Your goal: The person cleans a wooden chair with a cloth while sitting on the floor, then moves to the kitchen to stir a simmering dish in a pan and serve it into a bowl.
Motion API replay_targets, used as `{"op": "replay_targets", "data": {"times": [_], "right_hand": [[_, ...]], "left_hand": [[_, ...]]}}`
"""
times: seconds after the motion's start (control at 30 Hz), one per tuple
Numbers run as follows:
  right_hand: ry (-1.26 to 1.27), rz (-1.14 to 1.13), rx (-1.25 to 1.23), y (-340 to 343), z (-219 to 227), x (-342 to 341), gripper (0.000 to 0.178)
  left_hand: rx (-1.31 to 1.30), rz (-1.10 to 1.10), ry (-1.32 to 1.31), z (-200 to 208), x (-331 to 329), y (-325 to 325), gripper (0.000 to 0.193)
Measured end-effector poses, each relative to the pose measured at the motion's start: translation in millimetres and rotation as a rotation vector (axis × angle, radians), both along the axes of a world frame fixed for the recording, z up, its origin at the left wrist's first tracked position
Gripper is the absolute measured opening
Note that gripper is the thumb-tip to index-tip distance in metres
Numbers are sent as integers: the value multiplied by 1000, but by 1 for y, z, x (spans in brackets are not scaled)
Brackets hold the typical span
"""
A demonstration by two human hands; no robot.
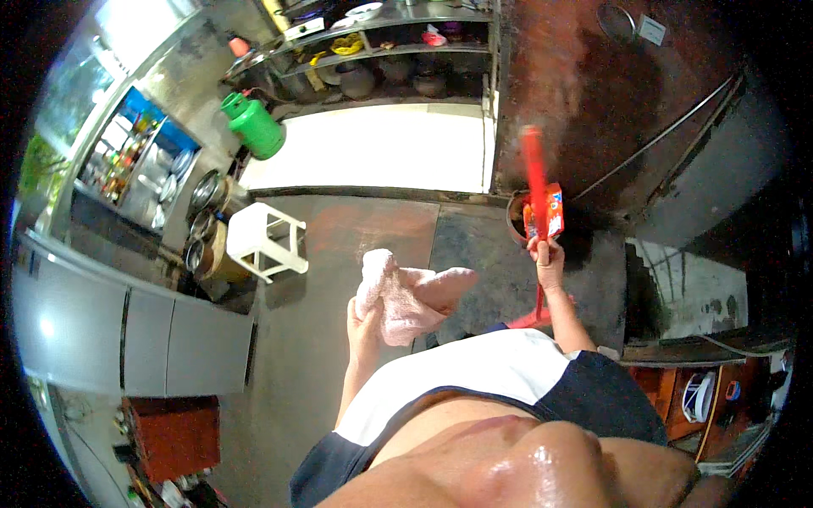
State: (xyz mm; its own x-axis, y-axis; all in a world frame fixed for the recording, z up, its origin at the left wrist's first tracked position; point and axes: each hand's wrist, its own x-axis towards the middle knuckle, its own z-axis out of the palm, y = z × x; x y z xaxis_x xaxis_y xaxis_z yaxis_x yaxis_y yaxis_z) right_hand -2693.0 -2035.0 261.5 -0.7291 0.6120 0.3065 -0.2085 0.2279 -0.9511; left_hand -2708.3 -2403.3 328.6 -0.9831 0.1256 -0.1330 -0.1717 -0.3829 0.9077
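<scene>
My left hand (364,325) grips a crumpled pale pink cloth (402,300), which hangs in loose folds in front of my body. Farther right, my right hand (547,261) is closed around a long red handle (534,165) held upright. Its lower part runs down to a flat red piece (535,318) near the floor, partly hidden by my shirt, so its kind is unclear. Just beyond the right hand, an orange packet (555,210) shows at a round bin (513,222); the red handle covers part of both.
A white plastic stool (262,233) stands to the left, near metal pots (203,227). A green gas cylinder (254,127) is by the white raised slab (381,148). Shelves (406,52) hold clay pots. Grey fridge doors (144,339) line the left; a wooden cabinet (720,406) is right.
</scene>
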Motion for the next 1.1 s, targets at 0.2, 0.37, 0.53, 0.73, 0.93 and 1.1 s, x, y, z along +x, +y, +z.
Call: {"op": "replay_targets", "data": {"times": [0.2, 0.37, 0.53, 0.73, 0.93, 1.1], "right_hand": [[-166, -417, 319, 109, -54, -57, 36], [-566, -623, 85, 184, -75, -152, 49], [-813, -894, 265, 267, -97, -253, 69], [-1016, -807, 84, 411, -150, -355, 66], [-1396, -943, 190, 437, -148, -381, 76], [-1345, -877, 282, 326, -153, -378, 70]], "left_hand": [[-39, -84, -86, -3, -95, 43, 29], [-60, -11, -115, -3, -180, 79, 32], [-226, -25, -66, 19, -269, 98, 35], [-228, 76, -80, 18, -340, 99, 34], [-255, 118, -146, 16, -417, 80, 32], [-153, 132, -157, -4, -515, 48, 32]]}}
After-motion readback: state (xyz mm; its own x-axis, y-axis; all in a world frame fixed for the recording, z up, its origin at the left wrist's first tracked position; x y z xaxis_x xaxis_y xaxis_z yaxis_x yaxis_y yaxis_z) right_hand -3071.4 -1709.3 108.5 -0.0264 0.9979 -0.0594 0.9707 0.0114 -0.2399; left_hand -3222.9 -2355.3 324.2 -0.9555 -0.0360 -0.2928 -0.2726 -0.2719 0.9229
